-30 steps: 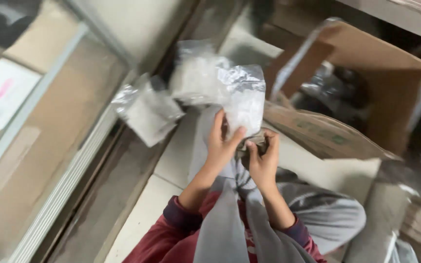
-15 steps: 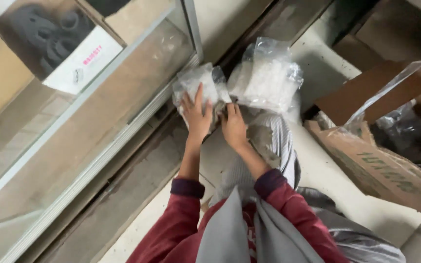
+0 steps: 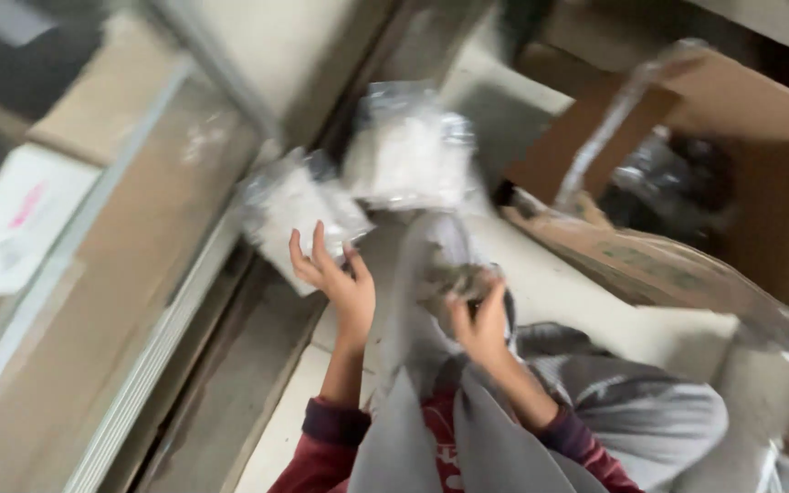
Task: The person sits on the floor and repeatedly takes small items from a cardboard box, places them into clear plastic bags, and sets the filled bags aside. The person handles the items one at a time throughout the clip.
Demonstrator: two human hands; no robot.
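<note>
Hands: left point(image 3: 338, 278) open, fingers spread by clear bag point(image 3: 296, 212), right point(image 3: 478, 327) blurred

near bag point(image 3: 299, 212): clear plastic, white contents, crumpled, on the floor by the glass case | far bag point(image 3: 406, 155): clear, fuller, white contents, just beside it, blurred

We see our left hand point(image 3: 340, 278), fingers spread, at the near edge of a clear bag point(image 3: 299, 215) of white bits. Right of that bag, our right hand point(image 3: 478, 329) rests on a grey-clad knee point(image 3: 445, 265). A second bag point(image 3: 408, 155) lies just beyond.
</note>
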